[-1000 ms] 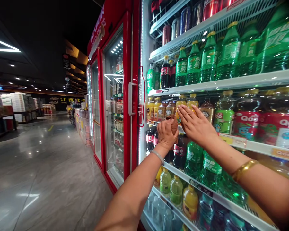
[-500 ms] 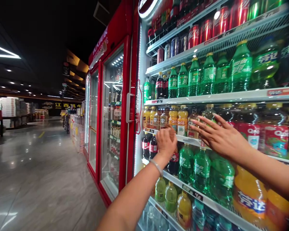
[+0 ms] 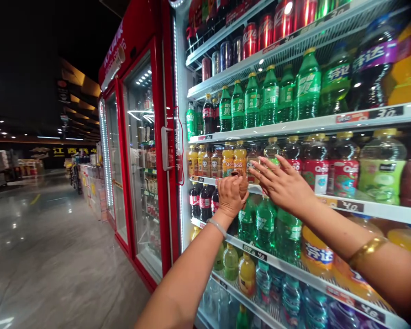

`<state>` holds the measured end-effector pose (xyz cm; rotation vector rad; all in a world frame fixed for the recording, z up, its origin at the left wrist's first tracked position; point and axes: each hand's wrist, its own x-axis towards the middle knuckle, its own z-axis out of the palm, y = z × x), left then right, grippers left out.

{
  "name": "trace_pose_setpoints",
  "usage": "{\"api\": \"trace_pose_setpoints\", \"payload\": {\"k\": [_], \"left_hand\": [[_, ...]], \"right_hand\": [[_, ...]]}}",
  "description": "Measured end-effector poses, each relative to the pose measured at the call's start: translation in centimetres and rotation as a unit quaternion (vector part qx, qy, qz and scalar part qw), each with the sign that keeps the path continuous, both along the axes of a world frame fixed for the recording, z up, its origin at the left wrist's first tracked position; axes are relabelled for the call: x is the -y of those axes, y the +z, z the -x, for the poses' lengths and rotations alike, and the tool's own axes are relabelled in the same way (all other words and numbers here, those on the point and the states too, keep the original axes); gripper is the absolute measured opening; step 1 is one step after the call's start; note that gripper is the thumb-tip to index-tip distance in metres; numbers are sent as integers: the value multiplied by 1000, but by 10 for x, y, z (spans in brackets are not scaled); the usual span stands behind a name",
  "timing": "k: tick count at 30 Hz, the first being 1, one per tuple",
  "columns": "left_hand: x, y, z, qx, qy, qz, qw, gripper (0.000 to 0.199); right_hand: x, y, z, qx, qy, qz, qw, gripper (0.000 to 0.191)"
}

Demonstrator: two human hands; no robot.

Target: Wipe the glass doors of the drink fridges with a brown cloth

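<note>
My left hand (image 3: 230, 194), with a pale bangle (image 3: 217, 227) at the wrist, is closed with curled fingers in front of the middle shelves. A brown shape beside its fingers is unclear; I cannot tell if it is held or a reflection. My right hand (image 3: 282, 185) is held flat, fingers spread and pointing left, nothing in it, with a gold bracelet (image 3: 368, 250) on the forearm. Between and behind the hands stand orange Qoo bottles (image 3: 239, 157) and red-labelled Qoo bottles (image 3: 315, 169). Green Sprite bottles (image 3: 265, 219) are on the shelf below.
The red-framed drinks cooler holds shelves (image 3: 291, 124) of bottles and red cans (image 3: 249, 40). At left are a neighbouring cooler's glass door (image 3: 140, 183) with a white handle (image 3: 165, 148), the shiny floor (image 3: 65, 260), and stacked boxes (image 3: 94, 192) along the aisle.
The view has turned right, so the coolers and shelves sit further left. My right hand stays spread and its bracelet has come into view. My left hand remains closed.
</note>
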<state>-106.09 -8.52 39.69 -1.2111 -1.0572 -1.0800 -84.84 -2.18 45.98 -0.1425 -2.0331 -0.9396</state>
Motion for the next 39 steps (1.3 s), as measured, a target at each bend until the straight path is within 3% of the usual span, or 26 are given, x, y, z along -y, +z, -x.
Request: {"api": "trace_pose_setpoints", "payload": {"k": [5,11,13,16,18,20,23,25,29,31,33,34,37,39], "left_hand": [[1,-1,-42,70,-5,11,998,46],[-14,-3,-117,-140,-67,58,986,51],[-20,0,-129,-202,-81,52,975,41],[-25,12,-128,-240,-110,73,962,35],[-24,21,-121,-183,-115,53,975,41],[-23,29,-119,-46,-102,-5,994,44],[-21,29,-139,115,-91,-59,987,38],[-21,18,-166,90,-109,-27,990,38],[-23,-9,-208,-49,-161,51,984,53],[-24,-12,-207,-99,-164,49,980,56],[-25,-4,-194,-138,-145,39,979,55],[-25,2,-186,-127,-131,31,983,53],[-24,19,-176,44,-111,-16,993,45],[-24,20,-183,104,-117,-29,987,40]], "right_hand": [[-1,-8,-29,19,-16,-25,999,65],[0,-8,-106,-2,-78,-18,997,62],[-3,-11,-132,-13,-94,-15,995,62],[-6,-19,-158,-31,-109,-24,993,66],[-8,-24,-165,-41,-120,-37,991,69],[-8,-26,-166,-45,-131,-43,989,70],[-8,-28,-164,-46,-139,-36,989,71],[-8,-29,-165,-51,-141,-25,988,72],[-7,-31,-168,-87,-147,-9,985,72],[-6,-31,-169,-106,-155,-15,982,72],[-5,-31,-168,-118,-161,-14,980,73],[-5,-30,-168,-122,-162,-10,979,74],[-5,-30,-166,-125,-156,18,980,75],[-5,-29,-166,-125,-156,27,980,75]]}}
